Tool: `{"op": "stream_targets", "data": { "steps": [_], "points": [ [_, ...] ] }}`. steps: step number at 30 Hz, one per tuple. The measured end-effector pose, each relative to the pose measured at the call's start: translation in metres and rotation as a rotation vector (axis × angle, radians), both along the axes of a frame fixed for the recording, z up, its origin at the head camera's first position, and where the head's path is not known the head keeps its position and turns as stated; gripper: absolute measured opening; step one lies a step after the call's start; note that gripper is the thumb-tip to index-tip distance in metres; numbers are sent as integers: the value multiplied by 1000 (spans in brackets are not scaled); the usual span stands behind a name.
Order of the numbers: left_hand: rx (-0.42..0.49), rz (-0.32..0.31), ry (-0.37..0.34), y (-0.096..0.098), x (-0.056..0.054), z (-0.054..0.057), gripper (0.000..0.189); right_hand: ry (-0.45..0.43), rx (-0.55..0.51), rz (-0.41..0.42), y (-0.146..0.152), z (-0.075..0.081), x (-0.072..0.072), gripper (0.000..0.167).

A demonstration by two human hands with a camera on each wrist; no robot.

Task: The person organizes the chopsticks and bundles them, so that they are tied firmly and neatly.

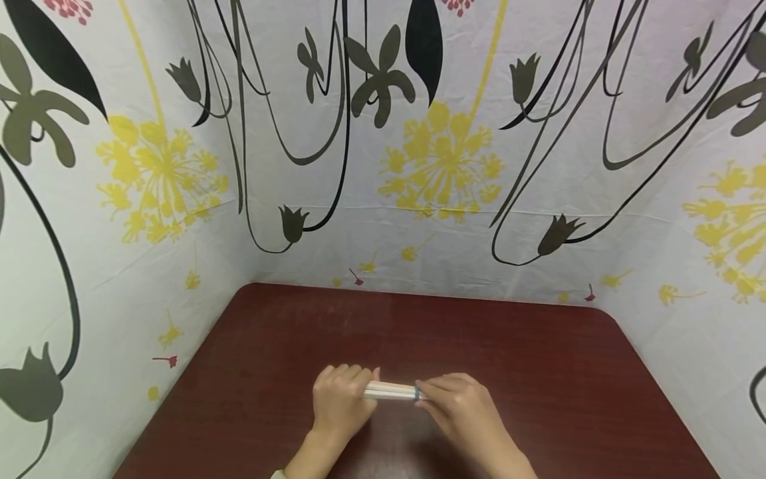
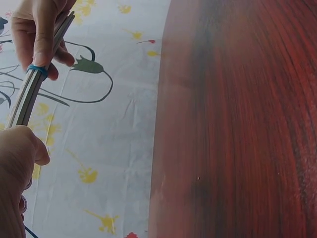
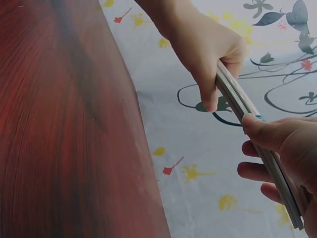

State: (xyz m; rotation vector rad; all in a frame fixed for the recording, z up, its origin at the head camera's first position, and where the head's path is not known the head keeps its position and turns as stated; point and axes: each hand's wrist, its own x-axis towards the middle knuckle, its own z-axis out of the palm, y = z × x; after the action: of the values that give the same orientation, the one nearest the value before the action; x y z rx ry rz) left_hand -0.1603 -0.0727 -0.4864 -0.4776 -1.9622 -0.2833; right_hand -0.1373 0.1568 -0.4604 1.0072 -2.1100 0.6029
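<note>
A bundle of thin pale sticks [image 1: 390,390] is held level above the dark red table [image 1: 538,359], near its front edge. My left hand [image 1: 341,401] grips one end of the bundle [image 2: 29,96]. At the other end my right hand [image 1: 457,399] pinches the sticks where a blue rubber band [image 1: 416,392] wraps them. The band [image 2: 37,70] shows under the right thumb in the left wrist view. In the right wrist view the bundle [image 3: 237,96] runs from my left hand [image 3: 208,49] down through my right hand [image 3: 282,148].
White cloth printed with yellow flowers and dark stems [image 1: 443,159] hangs as walls on the left, back and right of the table. The polished wooden tabletop [image 2: 237,124] stretches out beyond the hands.
</note>
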Motion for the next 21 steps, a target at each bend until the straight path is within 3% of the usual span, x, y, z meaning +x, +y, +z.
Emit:
{"op": "stream_targets", "data": {
  "steps": [6,13,21],
  "points": [
    [2,8,6,2,0,-1,45,34,4,8,-5,1,0,29],
    [-16,-27,28,8,1,-3,40,45,37,45,-19,-4,0,30],
    [-2,-22,25,8,2,-7,36,34,17,21,-25,-7,1,33]
  ]
}}
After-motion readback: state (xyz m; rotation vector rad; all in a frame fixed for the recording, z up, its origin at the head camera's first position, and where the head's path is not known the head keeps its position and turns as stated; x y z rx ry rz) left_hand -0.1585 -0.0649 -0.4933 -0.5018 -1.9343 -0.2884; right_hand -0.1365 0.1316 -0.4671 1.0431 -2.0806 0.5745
